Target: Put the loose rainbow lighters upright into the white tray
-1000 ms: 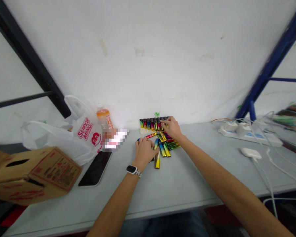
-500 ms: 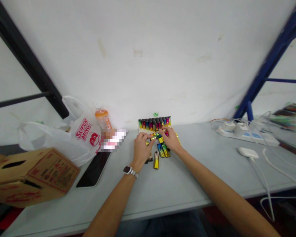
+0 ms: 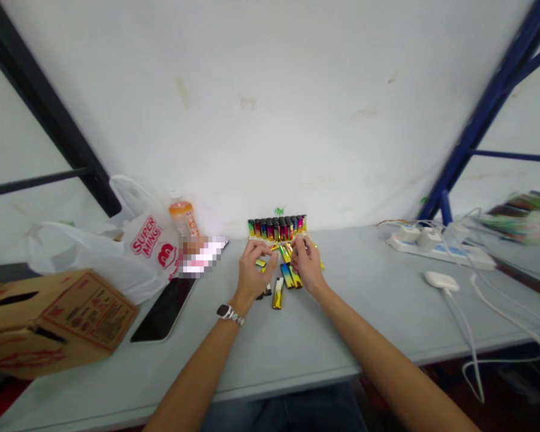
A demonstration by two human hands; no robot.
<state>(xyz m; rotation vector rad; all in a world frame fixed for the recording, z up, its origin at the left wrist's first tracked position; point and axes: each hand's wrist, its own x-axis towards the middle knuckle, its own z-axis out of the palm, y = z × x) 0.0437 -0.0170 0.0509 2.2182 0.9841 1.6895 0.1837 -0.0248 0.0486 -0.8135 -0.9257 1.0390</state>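
A row of shiny multicoloured lighters point(image 3: 276, 228) stands upright in a white tray against the wall. In front of it lies a loose heap of the same lighters point(image 3: 284, 277) on the grey table point(image 3: 297, 342). My left hand point(image 3: 252, 270), with a watch on the wrist, has its fingers curled over the left side of the heap, pinching a lighter. My right hand point(image 3: 306, 264) rests on the right side of the heap with fingers bent around a lighter. Both hands nearly meet over the pile.
A dark phone point(image 3: 162, 309) lies left of my hands, beside a white plastic bag point(image 3: 130, 252), an orange drink bottle point(image 3: 182, 219) and a cardboard box point(image 3: 49, 315). At the right are a power strip point(image 3: 432, 246), a white charger point(image 3: 441, 279) and trailing cables.
My right hand came back from the upright row down to the loose heap. My left hand shifted a little forward onto the pile, so the two hands now sit close together.
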